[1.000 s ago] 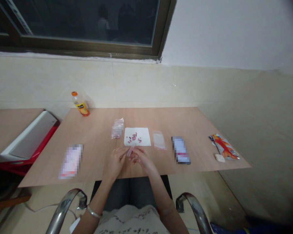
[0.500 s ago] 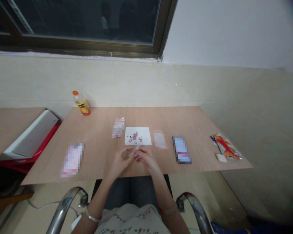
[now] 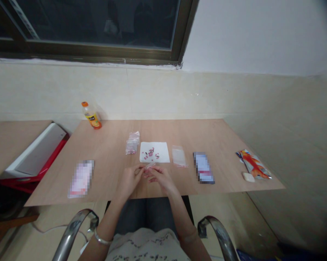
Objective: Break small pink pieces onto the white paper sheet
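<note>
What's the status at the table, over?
Left hand, right hand together, pinching clear plastic. Pink pieces on white paper just beyond. Bottle, phone off to the sides, out of the way.

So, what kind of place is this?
Probably a simple indoor workspace: there's a wood-coloured table with small plastic bags laid out on it, and a window beyond it.

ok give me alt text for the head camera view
A left hand and right hand hold clear plastic over a wood-toned table. Beyond them, small pink pieces lie on white paper, with plastic bags on either side.
</note>
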Tool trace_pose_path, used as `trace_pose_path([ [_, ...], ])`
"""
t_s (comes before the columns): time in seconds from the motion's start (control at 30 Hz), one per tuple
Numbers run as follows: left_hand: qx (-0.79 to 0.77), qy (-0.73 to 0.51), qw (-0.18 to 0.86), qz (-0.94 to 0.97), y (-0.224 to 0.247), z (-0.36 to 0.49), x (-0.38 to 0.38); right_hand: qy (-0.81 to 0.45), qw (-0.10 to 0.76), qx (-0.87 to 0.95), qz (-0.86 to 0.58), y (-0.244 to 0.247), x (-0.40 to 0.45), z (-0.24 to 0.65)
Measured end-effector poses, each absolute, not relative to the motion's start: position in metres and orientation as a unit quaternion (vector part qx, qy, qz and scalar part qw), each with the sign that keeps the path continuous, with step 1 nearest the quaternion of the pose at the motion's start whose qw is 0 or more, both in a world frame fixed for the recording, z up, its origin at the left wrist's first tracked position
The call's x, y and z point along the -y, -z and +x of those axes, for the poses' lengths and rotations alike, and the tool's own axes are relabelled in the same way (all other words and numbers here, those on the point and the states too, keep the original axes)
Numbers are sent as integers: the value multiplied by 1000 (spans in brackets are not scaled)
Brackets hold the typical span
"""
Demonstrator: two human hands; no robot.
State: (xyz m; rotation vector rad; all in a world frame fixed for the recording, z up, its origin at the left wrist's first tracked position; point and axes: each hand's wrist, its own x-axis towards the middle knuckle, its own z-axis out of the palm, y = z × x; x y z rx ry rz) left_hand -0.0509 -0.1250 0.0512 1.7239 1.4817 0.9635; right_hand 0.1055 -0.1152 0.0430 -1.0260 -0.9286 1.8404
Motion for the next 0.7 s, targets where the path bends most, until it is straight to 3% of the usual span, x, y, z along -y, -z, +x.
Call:
trace_pose_path([
  [0.13,-576,-329,280,694,-52,-49,126,-714,409,358,-441,-39,114,99],
  [0.5,-531,-255,273,761,-46,-52,124,-663,400,382,-504,-29,117,94],
  [0.7,-525,-265,320,743,-48,-58,122,-668,371,420,-489,-28,119,99],
])
